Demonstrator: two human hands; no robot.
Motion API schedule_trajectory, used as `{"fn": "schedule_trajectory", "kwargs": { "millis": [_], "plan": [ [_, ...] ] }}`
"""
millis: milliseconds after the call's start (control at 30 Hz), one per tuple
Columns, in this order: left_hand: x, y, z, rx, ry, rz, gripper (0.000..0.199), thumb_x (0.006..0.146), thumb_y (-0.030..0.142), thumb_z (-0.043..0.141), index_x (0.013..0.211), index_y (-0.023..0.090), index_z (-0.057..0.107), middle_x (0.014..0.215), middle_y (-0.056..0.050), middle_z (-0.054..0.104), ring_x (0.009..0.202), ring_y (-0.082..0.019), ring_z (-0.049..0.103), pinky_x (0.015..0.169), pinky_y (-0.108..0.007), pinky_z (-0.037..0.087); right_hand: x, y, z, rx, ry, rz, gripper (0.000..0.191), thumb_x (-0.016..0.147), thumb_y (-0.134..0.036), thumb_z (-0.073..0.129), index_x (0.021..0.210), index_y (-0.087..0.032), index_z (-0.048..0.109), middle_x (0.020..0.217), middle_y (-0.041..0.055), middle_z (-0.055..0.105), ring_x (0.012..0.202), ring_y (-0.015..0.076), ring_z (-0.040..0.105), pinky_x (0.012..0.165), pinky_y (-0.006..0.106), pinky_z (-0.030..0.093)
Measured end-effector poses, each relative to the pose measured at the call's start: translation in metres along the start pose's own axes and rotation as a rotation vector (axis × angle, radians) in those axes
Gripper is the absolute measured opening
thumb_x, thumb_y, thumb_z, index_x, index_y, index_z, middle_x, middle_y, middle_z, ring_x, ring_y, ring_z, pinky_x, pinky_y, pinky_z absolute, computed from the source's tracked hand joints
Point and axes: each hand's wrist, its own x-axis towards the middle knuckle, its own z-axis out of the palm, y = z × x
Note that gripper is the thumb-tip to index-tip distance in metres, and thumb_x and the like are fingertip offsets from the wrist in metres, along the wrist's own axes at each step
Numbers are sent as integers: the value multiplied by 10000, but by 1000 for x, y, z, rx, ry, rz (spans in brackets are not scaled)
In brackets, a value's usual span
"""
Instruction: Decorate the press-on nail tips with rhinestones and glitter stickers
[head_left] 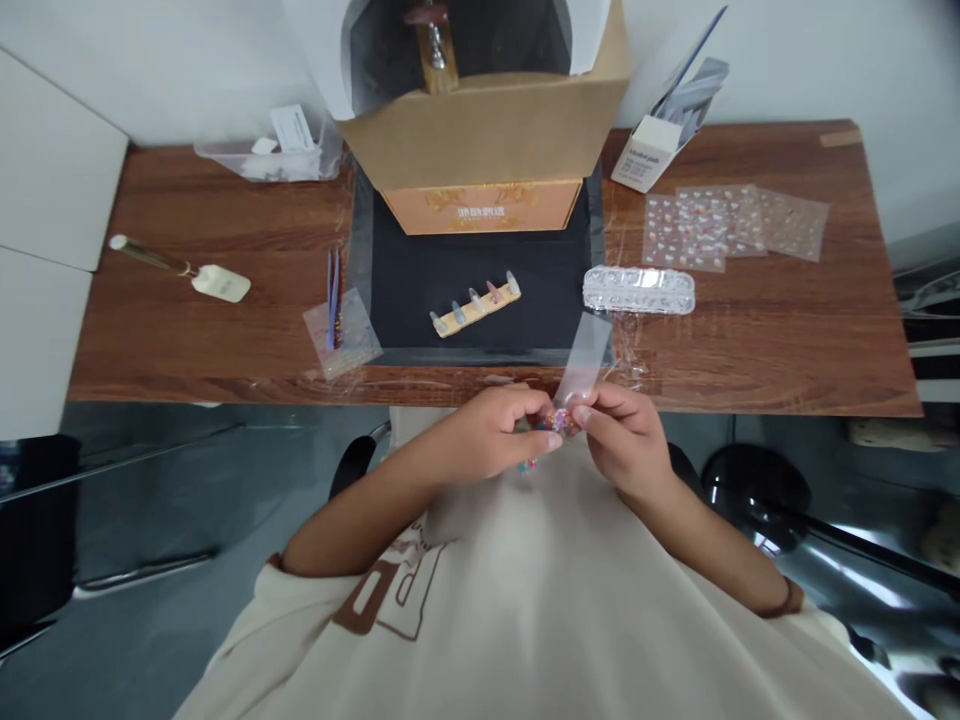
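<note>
One clear sleeve (pixel 583 358) of colourful bits, pinched by both hands: left hand (pixel 495 432), right hand (pixel 626 440); five nail tips (pixel 475 303) nearby.

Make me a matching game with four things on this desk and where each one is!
Things:
1. Small clear plastic sleeve with colourful bits
2. Tan strip holding five nail tips
3. Cream spatula-shaped tool with a golden handle
4. White cardboard box with grey sheets sticking out

Places:
A. On the black mat
B. Far right corner of the wooden desk
C. Pinched between the left hand and right hand
D. Left side of the desk

Pairs: 1-C, 2-A, 3-D, 4-B
</note>
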Motion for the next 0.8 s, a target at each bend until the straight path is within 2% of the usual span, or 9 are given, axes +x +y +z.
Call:
{"fn": "schedule_trajectory", "kwargs": {
  "millis": [133, 200, 233, 367, 400, 533, 800],
  "plan": [
    [-5, -5, 8, 5, 255, 81, 55, 878, 254, 608, 842, 212, 611, 834, -8, 660, 776, -135, 599, 727, -279, 452, 0, 2, 1, 90, 70, 39, 244, 888, -388, 623, 715, -219, 659, 618, -25, 611, 590, 122, 542, 578, 265, 440],
    [-7, -9, 12, 9, 320, 124, 28, 883, 246, 620, 881, 219, 616, 897, -17, 680, 845, -142, 629, 775, -283, 473, 1, 2, 3, 122, 78, 44, 257, 871, -404, 638, 701, -213, 666, 609, -18, 621, 577, 126, 549, 564, 269, 443],
    [-7, -12, 14, 4, 341, 151, 48, 881, 241, 629, 923, 224, 613, 911, -17, 685, 850, -142, 638, 778, -283, 483, 0, 2, 4, 134, 82, 45, 258, 867, -404, 644, 698, -211, 670, 605, -16, 624, 571, 127, 549, 561, 270, 445],
    [-8, -20, 20, 33, 438, 358, 362, 863, 172, 647, 1193, 243, 517, 914, -6, 682, 809, -128, 652, 769, -278, 515, -1, 2, 7, 157, 94, 31, 231, 872, -358, 651, 693, -215, 680, 593, -23, 626, 578, 121, 553, 577, 265, 446],
    [-8, -20, 20, 96, 465, 417, 364, 860, 152, 645, 1190, 238, 519, 912, -6, 681, 811, -126, 650, 770, -277, 519, -2, 2, 8, 158, 93, 20, 223, 873, -343, 653, 690, -218, 681, 592, -25, 626, 580, 119, 554, 583, 263, 445],
    [-8, -18, 17, 413, 540, 594, 160, 872, 116, 631, 1000, 209, 608, 933, -20, 678, 857, -131, 641, 760, -271, 531, -3, 1, 11, 137, 81, -32, 221, 899, -294, 624, 701, -222, 689, 607, -23, 634, 595, 121, 567, 601, 269, 454],
    [-8, -16, 15, 569, 627, 628, 160, 867, 158, 657, 1026, 182, 645, 908, -33, 685, 835, -136, 620, 767, -300, 524, -5, -5, 16, -6, 60, -202, 204, 932, -208, 562, 779, -229, 695, 663, -15, 653, 635, 126, 596, 624, 279, 466]
  ]
}}
